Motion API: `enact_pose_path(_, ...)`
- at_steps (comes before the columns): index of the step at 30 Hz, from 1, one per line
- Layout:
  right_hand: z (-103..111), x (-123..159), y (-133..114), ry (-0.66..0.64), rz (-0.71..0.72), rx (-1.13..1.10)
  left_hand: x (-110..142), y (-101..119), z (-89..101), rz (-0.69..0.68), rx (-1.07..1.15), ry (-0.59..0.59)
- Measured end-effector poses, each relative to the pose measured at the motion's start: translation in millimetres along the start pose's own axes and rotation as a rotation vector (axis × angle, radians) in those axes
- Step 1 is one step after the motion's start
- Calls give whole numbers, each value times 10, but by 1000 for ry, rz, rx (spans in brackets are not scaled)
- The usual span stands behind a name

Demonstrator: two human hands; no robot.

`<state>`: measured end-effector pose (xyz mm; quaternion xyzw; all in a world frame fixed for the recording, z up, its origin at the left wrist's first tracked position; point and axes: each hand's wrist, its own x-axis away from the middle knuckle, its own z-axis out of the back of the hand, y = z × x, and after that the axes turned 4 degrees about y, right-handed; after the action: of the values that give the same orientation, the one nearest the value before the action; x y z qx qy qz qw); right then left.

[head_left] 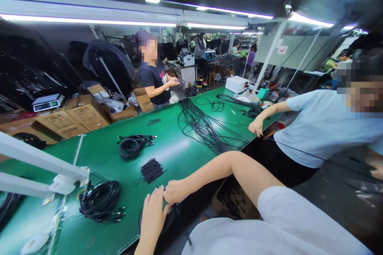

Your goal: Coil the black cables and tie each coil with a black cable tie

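My left hand (154,211) and my right hand (174,191) meet at the near edge of the green table. Between them they grip a black cable (176,208), part of it looped below my hands and blurred against the dark floor. The fingers of my left hand lie bent over it, while my right hand is curled in a fist. Just beyond my hands is a pile of short black ties (152,170). A coiled cable bundle (100,201) with metal plugs lies left of my left hand, and another coiled bundle (133,145) sits farther back.
Long loose black cables (206,125) spread across the green table (167,127). At right, a co-worker in light blue (314,127) pulls a cable; another in a dark shirt (154,81) stands across the table. White posts (36,159) rise at left. Below the edge stands a box of cables (235,201).
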<state>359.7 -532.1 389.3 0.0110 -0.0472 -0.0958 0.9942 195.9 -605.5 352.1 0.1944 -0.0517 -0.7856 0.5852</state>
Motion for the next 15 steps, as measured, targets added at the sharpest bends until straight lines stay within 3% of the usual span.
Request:
enact_pose_path(2,-22,-13,-9,-14,-16,1,-40,109,-81,97,9,-208)
enact_pose_path(5,-72,75,50,-53,-21,-2,-37,427,-169,285,105,-414)
enact_pose_path(8,-103,246,142,-81,-25,-4,-8,647,-186,201,462,-672)
enact_pose_path(9,-106,299,162,-83,-31,-5,-7,651,-183,180,534,-677)
enact_pose_path(10,-105,341,173,-82,-35,-8,-12,618,-181,191,539,-595)
enact_pose_path(13,-70,390,142,-59,-37,-31,-63,375,-216,254,275,-44)
enact_pose_path(14,-45,385,116,-47,-35,-40,-84,291,-244,218,204,65)
enact_pose_path(15,-11,377,88,-36,-29,-46,-101,227,-278,159,170,89)
